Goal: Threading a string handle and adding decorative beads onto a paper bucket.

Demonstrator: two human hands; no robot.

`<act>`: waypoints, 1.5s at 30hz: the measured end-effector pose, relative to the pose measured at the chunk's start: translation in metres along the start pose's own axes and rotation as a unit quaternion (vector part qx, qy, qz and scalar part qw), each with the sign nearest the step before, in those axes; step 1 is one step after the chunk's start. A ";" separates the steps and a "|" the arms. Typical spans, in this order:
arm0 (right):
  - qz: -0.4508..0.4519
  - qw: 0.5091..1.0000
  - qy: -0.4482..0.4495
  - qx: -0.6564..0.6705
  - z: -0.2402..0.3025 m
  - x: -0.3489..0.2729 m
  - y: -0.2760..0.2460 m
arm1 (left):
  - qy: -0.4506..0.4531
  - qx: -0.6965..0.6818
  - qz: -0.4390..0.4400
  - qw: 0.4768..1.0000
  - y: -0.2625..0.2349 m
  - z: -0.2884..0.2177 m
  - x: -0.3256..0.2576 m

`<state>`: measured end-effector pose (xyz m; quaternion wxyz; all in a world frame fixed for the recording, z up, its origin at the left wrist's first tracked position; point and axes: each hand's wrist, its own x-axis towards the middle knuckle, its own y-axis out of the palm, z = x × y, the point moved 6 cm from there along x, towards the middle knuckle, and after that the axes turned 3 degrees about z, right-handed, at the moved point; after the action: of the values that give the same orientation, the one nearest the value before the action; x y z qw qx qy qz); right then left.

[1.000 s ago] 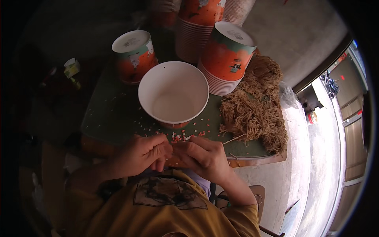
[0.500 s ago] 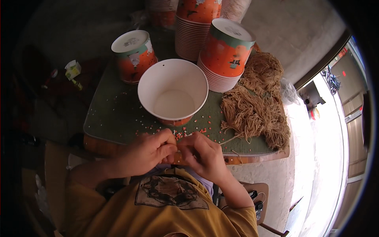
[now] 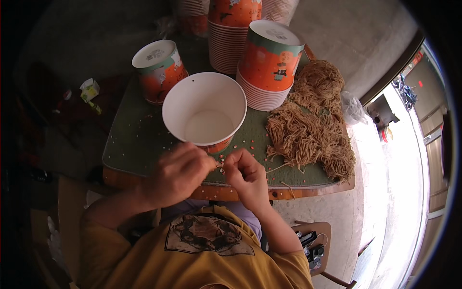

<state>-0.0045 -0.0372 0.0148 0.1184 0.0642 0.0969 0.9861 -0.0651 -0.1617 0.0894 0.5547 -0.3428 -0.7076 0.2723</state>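
Just in front of a white-lined paper bucket (image 3: 204, 103), my two hands are close together over the table's near edge. My left hand (image 3: 180, 171) is closed in a pinch, somewhat blurred, with a small pale bit at its fingertips that I cannot make out. My right hand (image 3: 249, 179) pinches thumb against curled finger. A thin tan cord (image 3: 277, 168) runs from beside it toward a heap of tan cords (image 3: 308, 135) on the right. The bucket stands upright, its mouth up, with a small dark hole near the far rim. Small orange and white bits (image 3: 244, 147) lie scattered around.
Upside-down orange and green buckets stand at the back: a single-looking one (image 3: 156, 70) left, a nested stack (image 3: 269, 62) right, a taller stack (image 3: 228, 38) behind. The green tabletop (image 3: 130, 139) has a wooden edge. A chair (image 3: 315, 241) holding dark devices stands lower right.
Both hands have moved slightly away from me, toward the bucket. My left hand has turned so its knuckles face up, and the view has shifted a little.
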 end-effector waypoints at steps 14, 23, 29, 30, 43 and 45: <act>-0.154 0.969 -0.116 -0.155 -0.023 0.017 -0.011 | -0.154 -0.042 0.050 0.986 0.008 0.031 0.017; -0.181 0.956 -0.157 -0.170 -0.020 0.018 -0.011 | -0.162 -0.053 0.043 0.984 0.012 0.032 0.017; -0.180 0.966 -0.137 -0.128 -0.020 0.018 -0.012 | -0.117 -0.017 0.009 0.993 0.010 0.025 0.022; -0.173 0.971 -0.123 -0.111 -0.022 0.017 -0.014 | -0.117 -0.017 0.009 0.993 0.009 0.022 0.024; -0.109 0.986 -0.121 -0.024 -0.015 0.009 -0.009 | -0.013 0.051 0.060 0.997 0.018 0.009 0.030; -0.119 0.979 -0.123 -0.110 -0.005 0.005 -0.008 | -0.013 0.053 0.065 0.996 0.019 0.009 0.030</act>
<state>-0.0084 -0.0295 0.0091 0.2524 0.1600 -0.0204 0.9541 -0.0745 -0.1263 0.0906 0.5438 -0.3546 -0.6758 0.3491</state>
